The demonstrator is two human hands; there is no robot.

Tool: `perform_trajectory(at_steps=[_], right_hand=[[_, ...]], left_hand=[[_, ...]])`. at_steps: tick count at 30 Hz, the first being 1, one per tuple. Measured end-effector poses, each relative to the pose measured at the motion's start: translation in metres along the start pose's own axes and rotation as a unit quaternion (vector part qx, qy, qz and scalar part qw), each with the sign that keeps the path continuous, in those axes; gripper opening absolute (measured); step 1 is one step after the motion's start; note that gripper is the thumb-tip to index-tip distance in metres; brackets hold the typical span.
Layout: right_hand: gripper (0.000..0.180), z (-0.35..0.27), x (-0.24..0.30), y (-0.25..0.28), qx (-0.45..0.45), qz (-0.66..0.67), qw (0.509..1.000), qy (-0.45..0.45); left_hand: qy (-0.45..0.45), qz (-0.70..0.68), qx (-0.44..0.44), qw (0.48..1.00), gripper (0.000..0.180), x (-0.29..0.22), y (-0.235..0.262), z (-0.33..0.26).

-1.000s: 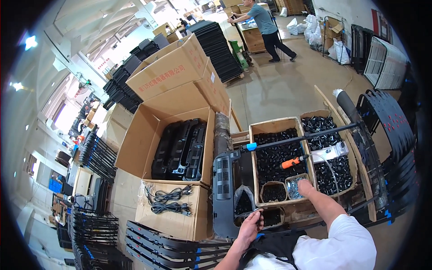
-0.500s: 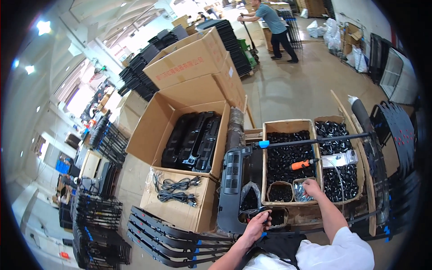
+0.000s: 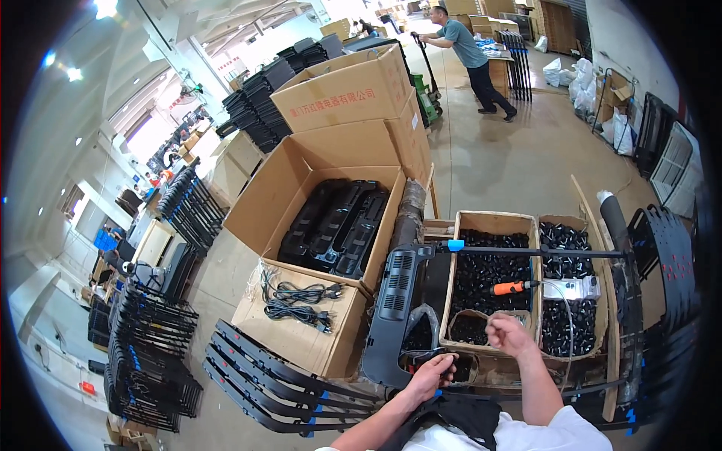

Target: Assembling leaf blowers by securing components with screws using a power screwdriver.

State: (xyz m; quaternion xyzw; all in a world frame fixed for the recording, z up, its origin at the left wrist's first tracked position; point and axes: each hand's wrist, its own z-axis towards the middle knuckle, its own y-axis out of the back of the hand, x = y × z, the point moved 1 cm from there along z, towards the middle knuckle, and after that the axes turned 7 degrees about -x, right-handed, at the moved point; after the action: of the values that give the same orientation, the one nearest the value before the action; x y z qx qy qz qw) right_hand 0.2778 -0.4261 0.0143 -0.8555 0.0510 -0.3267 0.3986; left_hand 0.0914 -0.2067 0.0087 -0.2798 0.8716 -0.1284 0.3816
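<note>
Warehouse floor crowded with cartons. Left hand (image 3: 432, 373) grips the lower end of a dark panel (image 3: 396, 316), fingers curled around its edge. Right hand (image 3: 510, 334), loosely closed, pinches something too small to identify, just above a box of black parts (image 3: 489, 270); an orange screwdriver (image 3: 508, 287) lies just beyond it.

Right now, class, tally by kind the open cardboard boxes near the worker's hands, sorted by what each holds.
Box of large black moulded panels: 1
Boxes of small black parts: 2
Total: 3
</note>
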Motion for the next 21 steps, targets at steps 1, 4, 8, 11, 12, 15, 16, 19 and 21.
perform_trajectory(at_steps=[1,4,8,11,12,15,16,19,21], right_hand=[[0.009,-0.003,-0.002,-0.023,-0.005,-0.119,0.993,0.005],[0.009,-0.010,-0.014,-0.081,-0.001,-0.397,0.917,0.032],[0.014,-0.007,-0.034,-0.092,0.031,-0.530,0.842,0.099],[0.016,-0.008,-0.039,-0.101,0.045,-0.589,0.796,0.134],[0.017,-0.010,-0.038,-0.106,0.053,-0.612,0.776,0.142],[0.019,-0.009,-0.040,-0.109,0.061,-0.646,0.743,0.163],[0.019,-0.008,-0.041,-0.109,0.072,-0.666,0.716,0.195],[0.020,-0.007,-0.043,-0.112,0.036,-0.651,0.728,0.212],[0.020,-0.006,-0.043,-0.114,0.046,-0.656,0.724,0.209]], left_hand=[[-0.006,0.002,0.006,1.000,0.030,0.000,0.002,-0.001],[-0.031,-0.002,0.005,0.999,0.029,-0.003,0.006,-0.005],[-0.043,-0.008,0.004,0.999,0.027,-0.007,0.007,-0.007],[-0.052,0.002,-0.007,0.999,0.026,-0.008,0.013,-0.010],[-0.052,0.000,-0.006,0.999,0.026,-0.008,0.014,-0.010],[-0.048,-0.003,-0.001,0.999,0.026,-0.006,0.018,-0.011],[-0.051,-0.011,-0.001,0.999,0.026,-0.005,0.020,-0.011],[-0.056,-0.014,-0.009,0.998,0.025,-0.006,0.022,-0.012],[-0.059,-0.012,-0.019,0.998,0.025,-0.011,0.021,-0.015]])
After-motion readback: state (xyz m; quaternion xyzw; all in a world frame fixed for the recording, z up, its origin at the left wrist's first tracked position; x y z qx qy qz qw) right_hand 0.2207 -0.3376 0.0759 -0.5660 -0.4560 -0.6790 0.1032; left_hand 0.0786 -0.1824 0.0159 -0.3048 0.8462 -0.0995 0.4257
